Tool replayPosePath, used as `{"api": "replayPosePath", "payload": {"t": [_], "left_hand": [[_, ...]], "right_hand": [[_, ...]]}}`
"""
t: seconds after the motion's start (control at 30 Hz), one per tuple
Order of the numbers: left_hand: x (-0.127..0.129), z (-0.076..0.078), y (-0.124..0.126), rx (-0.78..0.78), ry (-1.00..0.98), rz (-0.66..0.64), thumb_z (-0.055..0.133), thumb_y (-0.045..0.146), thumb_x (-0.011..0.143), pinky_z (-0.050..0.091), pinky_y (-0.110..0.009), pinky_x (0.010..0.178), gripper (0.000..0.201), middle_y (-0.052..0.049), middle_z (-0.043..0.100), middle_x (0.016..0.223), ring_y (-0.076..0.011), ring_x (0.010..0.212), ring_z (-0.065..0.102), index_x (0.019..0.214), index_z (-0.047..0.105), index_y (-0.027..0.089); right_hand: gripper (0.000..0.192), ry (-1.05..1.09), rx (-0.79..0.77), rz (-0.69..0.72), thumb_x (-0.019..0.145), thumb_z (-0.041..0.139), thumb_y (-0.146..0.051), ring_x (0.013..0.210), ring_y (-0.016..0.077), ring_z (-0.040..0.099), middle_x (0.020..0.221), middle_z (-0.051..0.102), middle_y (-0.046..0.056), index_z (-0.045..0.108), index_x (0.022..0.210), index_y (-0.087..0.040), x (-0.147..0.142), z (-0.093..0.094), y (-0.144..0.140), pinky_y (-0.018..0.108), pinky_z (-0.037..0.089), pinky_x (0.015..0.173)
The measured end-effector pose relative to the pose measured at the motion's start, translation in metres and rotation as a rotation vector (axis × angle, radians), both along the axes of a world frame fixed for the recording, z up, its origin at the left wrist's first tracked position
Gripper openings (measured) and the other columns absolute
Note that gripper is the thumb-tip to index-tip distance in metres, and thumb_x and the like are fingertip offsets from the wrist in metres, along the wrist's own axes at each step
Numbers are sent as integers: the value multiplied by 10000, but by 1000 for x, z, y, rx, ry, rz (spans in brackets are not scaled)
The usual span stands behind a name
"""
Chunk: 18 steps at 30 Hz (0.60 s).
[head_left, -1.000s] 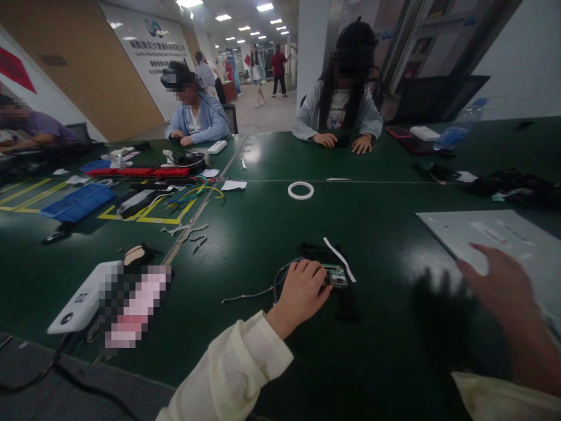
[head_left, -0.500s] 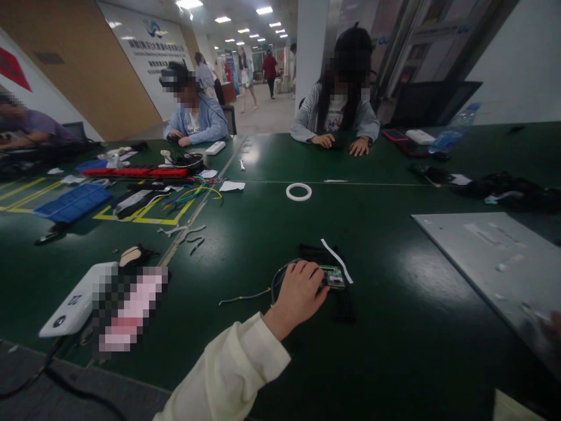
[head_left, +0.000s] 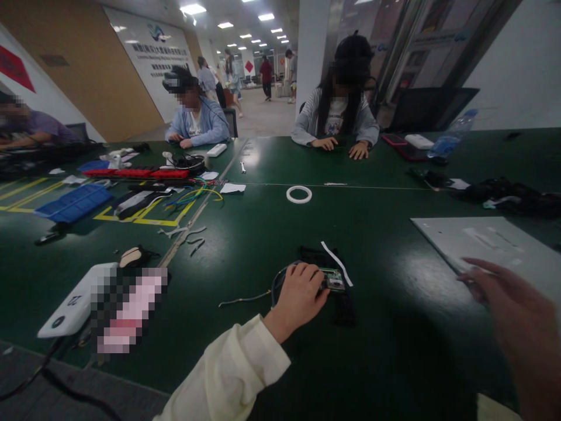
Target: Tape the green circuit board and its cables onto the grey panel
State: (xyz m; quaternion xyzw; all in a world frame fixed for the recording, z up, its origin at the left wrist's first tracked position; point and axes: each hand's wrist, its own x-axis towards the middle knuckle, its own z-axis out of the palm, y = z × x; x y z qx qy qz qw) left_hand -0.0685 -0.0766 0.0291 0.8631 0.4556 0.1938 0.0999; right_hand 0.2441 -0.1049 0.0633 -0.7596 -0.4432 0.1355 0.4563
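A small green circuit board [head_left: 333,279] is pinned on the dark green table [head_left: 385,345] under the curled fingers of the left hand [head_left: 299,295]. The right hand [head_left: 519,327] is held open and empty above the table, near a grey sheet [head_left: 517,248]. A white strip [head_left: 336,262] and black pieces [head_left: 344,307] are seen just beside the board; a white ring [head_left: 299,194] lies well beyond.

A small green circuit board [head_left: 333,279] with metal parts on its top lies flat on the dark green bench [head_left: 385,351], on a black strip-like piece [head_left: 344,304]. Its left end is covered by the left hand [head_left: 298,295], whose fingers rest on it. A thin dark cable [head_left: 277,279] loops out from under that hand, and a pale wire [head_left: 240,300] trails off to the left along the bench.
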Motion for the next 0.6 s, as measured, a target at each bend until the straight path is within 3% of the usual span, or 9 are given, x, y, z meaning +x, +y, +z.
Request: {"api": "replayPosePath", "payload": {"t": [0.1, 0.17, 0.23, 0.4, 0.6], "left_hand": [[1, -1, 0, 5, -17, -7, 510, 305, 862, 377, -463, 980, 295, -42, 563, 1154, -225, 1087, 503, 1142, 500, 214], [2, -1, 0, 11, -60, -12, 508, 322, 862, 335, -489, 1020, 363, -59, 570, 1157, -234, 1105, 504, 1203, 462, 206], [1, -2, -1, 22, -149, -8, 471, 332, 882, 284, -494, 1067, 428, -85, 548, 1221, -229, 1156, 488, 1276, 390, 186], [-3, 0, -4, 41, -379, -103, 418, 312, 900, 289, -475, 1089, 615, -140, 400, 1402, -219, 1288, 390, 1416, 124, 149], [-4, 2, -2, 20, -393, -183, 372, 266, 920, 322, -454, 1083, 490, -96, 422, 1398, -198, 1297, 385, 1391, 247, 208]], "right_hand": [[427, 179, -115, 385, 774, 546, -490, 569, 139, 495, 816, 639, 85, 602, 1097, -217, -63, 6, 15, 276, 396, 494], [388, 225, -113, 594, 805, 511, -447, 554, 129, 492, 780, 636, 54, 604, 1091, -201, -102, 4, 18, 262, 403, 502], [335, 190, -121, 713, 846, 471, -394, 562, 121, 506, 735, 618, 23, 611, 1082, -203, -133, 0, 19, 249, 415, 530], [350, 210, -91, 734, 891, 443, -358, 623, 117, 548, 834, 631, 9, 527, 1204, -227, -156, -12, 16, 228, 428, 554], [405, 226, -89, 722, 892, 455, -340, 652, 120, 568, 847, 641, 4, 444, 1283, -236, -152, -18, 16, 227, 443, 589]]}}
